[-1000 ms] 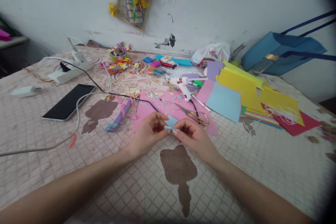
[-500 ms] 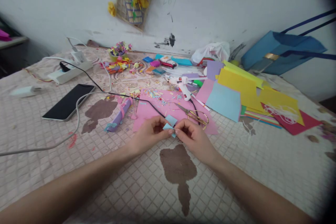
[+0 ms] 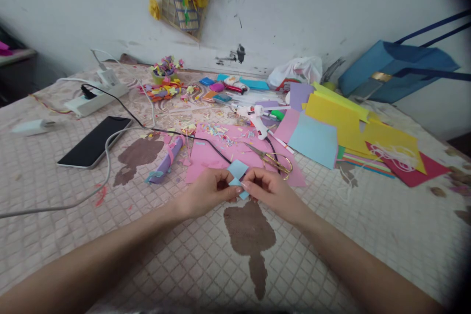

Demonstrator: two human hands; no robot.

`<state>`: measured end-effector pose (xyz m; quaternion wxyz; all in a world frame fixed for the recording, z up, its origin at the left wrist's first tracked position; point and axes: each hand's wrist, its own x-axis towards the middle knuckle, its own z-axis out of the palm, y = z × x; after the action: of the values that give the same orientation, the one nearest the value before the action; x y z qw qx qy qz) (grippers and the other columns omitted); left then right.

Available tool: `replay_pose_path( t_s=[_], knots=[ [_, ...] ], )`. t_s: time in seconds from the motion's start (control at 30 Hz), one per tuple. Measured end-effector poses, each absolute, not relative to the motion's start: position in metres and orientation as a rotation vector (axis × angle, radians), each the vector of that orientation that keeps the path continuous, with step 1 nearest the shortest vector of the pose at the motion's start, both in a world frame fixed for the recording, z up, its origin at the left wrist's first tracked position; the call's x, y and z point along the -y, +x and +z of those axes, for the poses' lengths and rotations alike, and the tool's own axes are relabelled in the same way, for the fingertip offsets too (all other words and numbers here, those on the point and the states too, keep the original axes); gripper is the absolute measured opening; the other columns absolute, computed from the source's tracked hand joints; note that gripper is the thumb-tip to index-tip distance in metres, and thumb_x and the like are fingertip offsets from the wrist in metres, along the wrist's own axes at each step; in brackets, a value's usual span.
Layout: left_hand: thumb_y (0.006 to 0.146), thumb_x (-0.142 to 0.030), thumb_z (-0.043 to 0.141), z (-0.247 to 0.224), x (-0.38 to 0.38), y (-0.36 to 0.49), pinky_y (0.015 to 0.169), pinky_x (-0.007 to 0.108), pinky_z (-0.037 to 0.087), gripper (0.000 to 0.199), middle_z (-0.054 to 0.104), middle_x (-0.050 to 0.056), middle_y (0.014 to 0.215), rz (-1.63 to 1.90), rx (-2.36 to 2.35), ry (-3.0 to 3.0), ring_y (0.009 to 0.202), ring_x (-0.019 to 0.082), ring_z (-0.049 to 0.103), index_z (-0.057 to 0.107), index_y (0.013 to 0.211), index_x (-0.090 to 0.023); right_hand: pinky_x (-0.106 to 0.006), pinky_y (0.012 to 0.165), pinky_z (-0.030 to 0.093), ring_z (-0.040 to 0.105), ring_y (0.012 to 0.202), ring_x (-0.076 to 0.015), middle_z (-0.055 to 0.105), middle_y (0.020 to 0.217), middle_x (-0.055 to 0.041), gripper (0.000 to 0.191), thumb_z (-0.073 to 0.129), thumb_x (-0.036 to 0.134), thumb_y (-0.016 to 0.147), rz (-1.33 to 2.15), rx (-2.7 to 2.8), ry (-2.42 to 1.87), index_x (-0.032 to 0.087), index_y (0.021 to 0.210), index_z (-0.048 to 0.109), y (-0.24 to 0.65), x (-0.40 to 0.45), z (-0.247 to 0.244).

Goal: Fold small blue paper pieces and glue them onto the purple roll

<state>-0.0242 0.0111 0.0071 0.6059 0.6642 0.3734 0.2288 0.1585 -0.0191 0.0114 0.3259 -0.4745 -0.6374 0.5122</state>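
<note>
Between my fingertips is a small piece of light blue paper [image 3: 235, 182], pinched from both sides at the near edge of the pink sheet. My left hand [image 3: 208, 187] is closed on its left part, and my right hand [image 3: 268, 187] grips its right part, thumbs almost meeting. Just beyond them another light blue paper square [image 3: 238, 169] shows; whether it joins the held piece I cannot tell. Gold-handled scissors [image 3: 270, 158] lie on the pink sheet [image 3: 206, 154] past my right hand. A white glue gun [image 3: 257, 120] stands behind the scissors.
A black phone [image 3: 94, 142] and a white power strip [image 3: 97, 99] are on the left, with cables crossing the table. A purple paper roll [image 3: 167, 162] lies left of the pink sheet. Yellow paper [image 3: 333, 120] and a light blue sheet [image 3: 315, 138] are at right, near a blue bag [image 3: 393, 71].
Both hands have shifted down slightly with the light blue paper, and more of the square beyond them shows. The scissors and glue gun stay put.
</note>
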Motion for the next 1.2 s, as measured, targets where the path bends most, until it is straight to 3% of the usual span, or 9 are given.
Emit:
replay_pose_path(
  t_s=[0.2,0.47,0.97,1.2],
  knots=[
    [0.073,-0.037,0.064,0.003,-0.011,-0.023,0.054,0.022,0.04,0.024,0.06,0.001,0.064,0.534,-0.845,1.511,0.058,0.011,0.052,0.062,0.073,-0.013,-0.022,0.049,0.032,0.041,0.056,-0.0093,0.045,0.064,0.0029,0.02,0.049,0.032,0.087,1.237,1.717,-1.254,0.017,0.072,0.051,0.155,0.021,0.01],
    [0.072,-0.036,0.065,0.01,-0.006,-0.02,0.054,0.022,0.04,0.025,0.06,0.001,0.063,0.475,-0.841,1.432,0.057,0.012,0.053,0.063,0.075,-0.011,-0.024,0.057,0.039,0.049,0.062,-0.0118,0.05,0.066,0.002,0.019,0.05,0.03,0.087,1.176,1.618,-1.241,0.019,0.072,0.048,0.148,0.027,0.006],
    [0.079,-0.038,0.06,0.008,-0.012,-0.022,0.063,0.025,0.046,0.026,0.06,0.001,0.065,0.644,-0.794,1.31,0.063,0.011,0.057,0.056,0.071,-0.013,-0.023,0.049,0.031,0.036,0.054,-0.01,0.04,0.062,0.0043,0.022,0.049,0.035,0.087,1.153,1.558,-1.284,0.019,0.071,0.047,0.149,0.024,0.006],
    [0.08,-0.046,0.057,0.011,-0.013,-0.022,0.062,0.025,0.046,0.033,0.06,0.002,0.066,0.688,-0.835,1.299,0.062,0.012,0.057,0.058,0.073,-0.013,-0.026,0.056,0.037,0.045,0.062,-0.0129,0.049,0.068,0.001,0.016,0.046,0.027,0.089,0.83,1.743,-1.277,0.02,0.076,0.051,0.152,0.025,0.009]
  ],
)
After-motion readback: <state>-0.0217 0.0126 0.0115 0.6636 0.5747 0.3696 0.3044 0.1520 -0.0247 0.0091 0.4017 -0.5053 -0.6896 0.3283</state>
